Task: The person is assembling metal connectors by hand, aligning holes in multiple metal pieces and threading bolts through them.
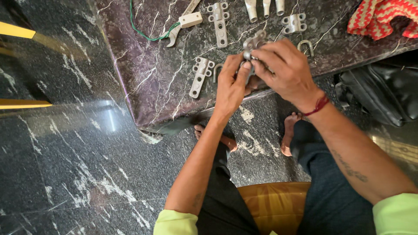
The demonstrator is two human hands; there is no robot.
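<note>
Grey metal clamp (251,45) sits pinched between both hands above the marble desk (156,74) in the head view. Left hand (230,87) grips the clamp from below, its fingers (242,72) closed on the piece; right hand (285,69) curls its fingers (260,61) over the top. Just left of the fingers lies a second clamp (200,76); a U-bolt (305,45) rests just right of them.

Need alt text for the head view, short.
Seen from above, the left hand and right hand together grip a grey metal clamp over a dark marble slab. More metal clamps and a U-bolt lie around it.
</note>
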